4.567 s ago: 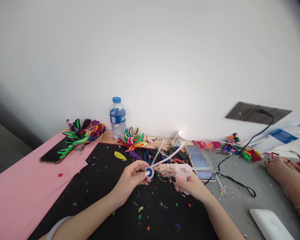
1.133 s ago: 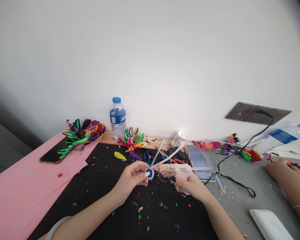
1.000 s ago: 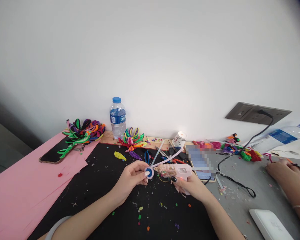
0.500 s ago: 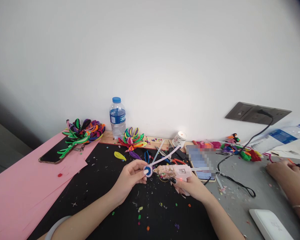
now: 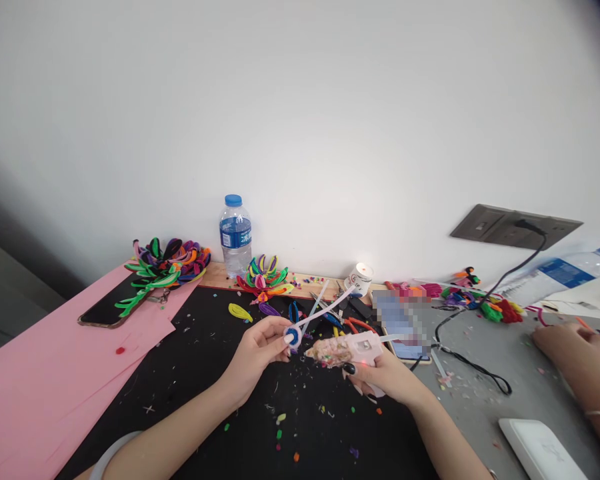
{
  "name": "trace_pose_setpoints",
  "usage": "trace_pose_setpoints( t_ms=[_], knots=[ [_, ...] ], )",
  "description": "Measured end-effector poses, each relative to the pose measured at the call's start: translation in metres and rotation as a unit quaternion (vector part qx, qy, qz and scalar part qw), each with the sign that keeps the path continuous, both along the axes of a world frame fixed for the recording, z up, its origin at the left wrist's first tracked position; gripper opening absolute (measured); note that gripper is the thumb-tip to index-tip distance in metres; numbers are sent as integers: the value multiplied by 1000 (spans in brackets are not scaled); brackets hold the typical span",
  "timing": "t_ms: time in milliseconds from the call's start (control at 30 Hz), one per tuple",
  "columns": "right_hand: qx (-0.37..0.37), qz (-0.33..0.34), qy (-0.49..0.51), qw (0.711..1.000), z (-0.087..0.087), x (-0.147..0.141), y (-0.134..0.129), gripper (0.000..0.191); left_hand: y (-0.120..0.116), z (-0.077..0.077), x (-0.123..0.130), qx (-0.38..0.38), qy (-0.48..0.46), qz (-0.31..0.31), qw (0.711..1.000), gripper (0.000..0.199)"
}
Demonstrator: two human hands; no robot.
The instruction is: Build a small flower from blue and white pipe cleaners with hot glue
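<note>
My left hand [image 5: 267,345] pinches a small pipe cleaner coil [image 5: 296,337], blue in the middle with a white outer ring. From it a long white tail [image 5: 327,308] slants up to the right, toward the paper cup. A pale pink hot glue gun [image 5: 365,345] is in the grip of my right hand [image 5: 380,373], its nozzle, crusted with glue, pointing left at the coil. A small gap separates the nozzle tip from the coil. A translucent glue stick [image 5: 393,337] sticks out of the gun's rear, and a red light glows on its side.
Pliers with red handles [image 5: 357,325] and colourful pipe cleaner bundles [image 5: 265,280] lie behind my hands. A water bottle [image 5: 235,233], paper cup [image 5: 360,279] and phone [image 5: 405,330] stand or lie near the wall. A black cable [image 5: 473,301] crosses the right side, near another person's hand [image 5: 573,350].
The nozzle was at the edge of the coil and is now a little apart from it. My left hand has shifted slightly left with the coil.
</note>
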State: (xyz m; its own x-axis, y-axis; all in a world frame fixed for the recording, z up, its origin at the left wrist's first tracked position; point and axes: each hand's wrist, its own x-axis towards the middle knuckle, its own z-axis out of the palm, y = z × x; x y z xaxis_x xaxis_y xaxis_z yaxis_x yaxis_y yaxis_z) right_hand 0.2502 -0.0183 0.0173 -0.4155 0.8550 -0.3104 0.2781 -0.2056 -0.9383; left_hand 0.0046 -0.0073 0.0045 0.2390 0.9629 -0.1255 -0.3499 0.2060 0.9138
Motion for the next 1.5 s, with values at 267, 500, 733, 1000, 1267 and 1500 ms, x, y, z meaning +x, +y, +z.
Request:
trace_pose_setpoints(
  t_ms=[267, 500, 733, 1000, 1267, 1500],
  knots=[
    [24, -77, 105, 991, 6, 7, 3, 44, 3, 2, -4, -5, -7, 38, 999, 20],
    [132, -193, -7, 972, 7, 9, 16, 32, 6, 2, -6, -4, -13, 72, 997, 21],
    [234, -333, -312, 858, 11, 27, 23, 35, 5, 2, -6, -4, -11, 64, 998, 18],
    [160, -365, -512, 761, 21, 67, 30, 42, 4, 0, -6, 1, -20, 59, 998, 18],
    [61, -392, -576, 715, 18, 126, 24, 56, 5, 0, -6, 1, -17, 72, 997, 18],
    [44, -369, -584, 722, 2, 165, 17, 54, 8, -2, -7, 9, -20, 111, 994, 19]
  ],
)
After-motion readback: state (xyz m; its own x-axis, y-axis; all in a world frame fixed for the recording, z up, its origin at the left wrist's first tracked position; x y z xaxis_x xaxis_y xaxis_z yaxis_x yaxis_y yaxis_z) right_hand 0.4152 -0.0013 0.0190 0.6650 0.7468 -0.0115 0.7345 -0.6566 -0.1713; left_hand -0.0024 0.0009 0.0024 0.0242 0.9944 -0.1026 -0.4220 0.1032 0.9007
